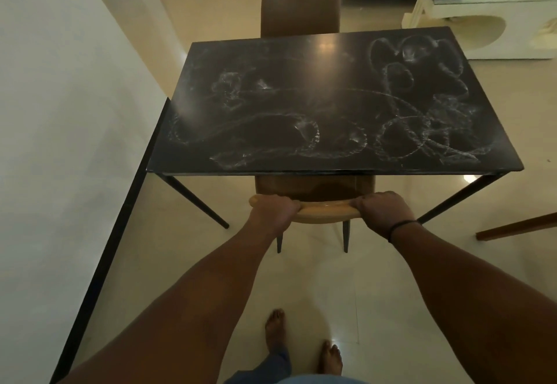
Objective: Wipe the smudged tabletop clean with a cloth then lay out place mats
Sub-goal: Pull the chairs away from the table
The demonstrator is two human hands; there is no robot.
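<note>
A dark rectangular tabletop [331, 103] fills the middle of the head view, covered with white swirling smudges, thickest on its right half and along the near edge. A tan chair [322, 210] is tucked under the table's near side. My left hand [272, 213] grips the left end of the chair's backrest top. My right hand [384, 211] grips the right end, with a black band on its wrist. No cloth or place mat is in view.
A second brown chair [300, 9] stands at the table's far side. A white wall [60, 112] with a black skirting runs along the left. A white console [488, 21] with items sits at the back right. A wooden piece [518, 226] juts in at right. My bare feet stand on the tiled floor.
</note>
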